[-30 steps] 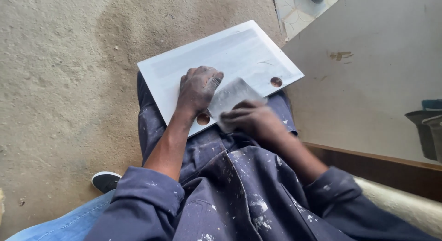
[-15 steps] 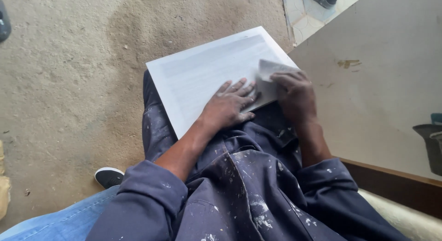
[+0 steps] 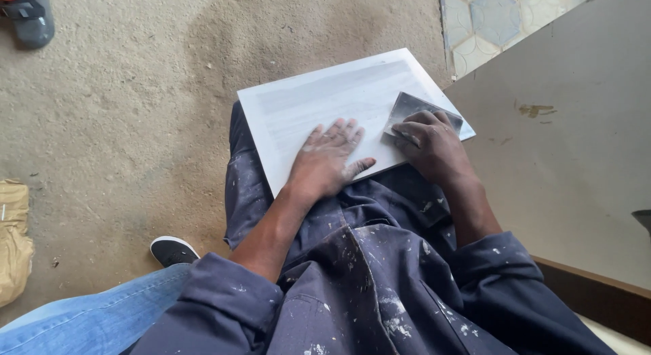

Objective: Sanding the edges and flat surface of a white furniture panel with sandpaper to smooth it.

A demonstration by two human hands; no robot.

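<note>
Two hands are working on a white board [image 3: 325,97] that is lying across our lap, over dark paint-flecked overalls [image 3: 366,273]; our left hand [image 3: 325,162] is lying flat on the board near its six o'clock edge, fingers spread wide and palm down, gripping nothing; our right hand [image 3: 434,141] is sitting at the board's three o'clock corner, fingers curled down and pressing a grey sanding sheet [image 3: 413,107] against the surface, its far edge showing beyond our fingertips.

Compared with half a second ago, our right hand and the sheet are staying at that same right corner; our left hand is still flat beside it; a second ago both hands were bunched together at the near edge, the sheet lifted between them.

We are seeing the board as a pale rectangle, tilted, with faint grey streaks running along it; a dusty concrete floor [image 3: 122,111] is lying at nine o'clock, a grey panel [image 3: 576,138] at three o'clock.
</note>
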